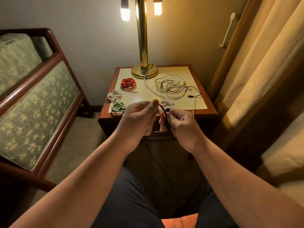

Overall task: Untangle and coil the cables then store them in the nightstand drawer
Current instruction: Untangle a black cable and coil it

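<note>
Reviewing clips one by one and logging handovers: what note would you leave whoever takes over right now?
Left hand pinches the black cable. Right hand grips its wound loops; the tail hangs down before the nightstand.
Done: red coil, white coil and green coil lie on the nightstand's left; another small white coil sits behind the hands.
Left: finish the black cable, untangle the white-and-black tangle on the right, put everything in the drawer. Drawer is mostly hidden; nothing looks stored.
</note>
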Demonstrator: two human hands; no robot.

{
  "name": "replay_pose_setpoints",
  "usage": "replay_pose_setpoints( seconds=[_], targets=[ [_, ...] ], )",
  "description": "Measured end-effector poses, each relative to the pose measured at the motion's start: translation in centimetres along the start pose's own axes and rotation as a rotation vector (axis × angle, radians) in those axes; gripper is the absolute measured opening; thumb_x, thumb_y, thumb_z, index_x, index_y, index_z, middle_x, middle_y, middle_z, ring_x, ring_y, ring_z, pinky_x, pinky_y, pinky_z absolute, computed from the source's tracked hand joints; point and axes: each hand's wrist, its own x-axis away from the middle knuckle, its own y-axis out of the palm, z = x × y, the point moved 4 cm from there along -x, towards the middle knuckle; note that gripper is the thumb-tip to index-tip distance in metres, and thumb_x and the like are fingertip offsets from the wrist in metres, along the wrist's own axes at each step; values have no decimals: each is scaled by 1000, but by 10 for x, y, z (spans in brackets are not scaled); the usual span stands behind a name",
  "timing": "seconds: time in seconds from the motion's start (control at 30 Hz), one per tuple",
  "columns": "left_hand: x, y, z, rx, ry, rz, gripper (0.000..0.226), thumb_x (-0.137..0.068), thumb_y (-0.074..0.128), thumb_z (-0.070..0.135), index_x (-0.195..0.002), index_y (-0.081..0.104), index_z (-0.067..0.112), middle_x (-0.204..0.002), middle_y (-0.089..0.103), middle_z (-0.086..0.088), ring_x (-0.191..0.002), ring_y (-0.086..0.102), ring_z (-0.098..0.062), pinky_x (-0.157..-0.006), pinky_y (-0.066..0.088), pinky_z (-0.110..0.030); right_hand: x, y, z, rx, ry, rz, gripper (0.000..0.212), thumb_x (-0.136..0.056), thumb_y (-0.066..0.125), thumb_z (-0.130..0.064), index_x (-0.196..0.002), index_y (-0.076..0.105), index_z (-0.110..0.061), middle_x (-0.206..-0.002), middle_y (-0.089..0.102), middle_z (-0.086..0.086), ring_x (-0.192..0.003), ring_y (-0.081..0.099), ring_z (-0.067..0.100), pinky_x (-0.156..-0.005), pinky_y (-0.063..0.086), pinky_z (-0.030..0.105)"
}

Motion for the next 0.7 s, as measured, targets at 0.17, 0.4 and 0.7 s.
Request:
replay_pose_setpoints(
  seconds=[0.17, 0.4, 0.7],
  targets=[
    [-9, -22, -8, -36, -43, 91, 36, -107, 45, 29, -74, 52, 17, -59, 34, 4, -51, 19, -15, -48, 11, -34, 32, 26, 7, -168, 143, -226, 32, -108, 37, -7, -112, 64, 10, -83, 61, 14, -73, 57, 25, -65, 51, 31],
    [-12, -10, -52, -182, -245, 41, 34, -109, 43, 29, -83, 60, 16, -54, 52, 2, -52, 39, -20, -46, 24, -25, 37, 34, -25, -348, 62, -236, 30, -107, 39, -15, -105, 65, 0, -81, 58, 10, -71, 54, 21, -65, 48, 30],
    [-2, 26, -46, -200, -254, -128, 40, -108, 42, 34, -78, 57, 12, -52, 40, 6, -42, 29, -10, -42, 20, -23, -14, -3, -39, -284, -58, 54, 24, -107, 44, -13, -107, 65, -1, -82, 63, 7, -72, 58, 17, -67, 53, 30]
  ],
)
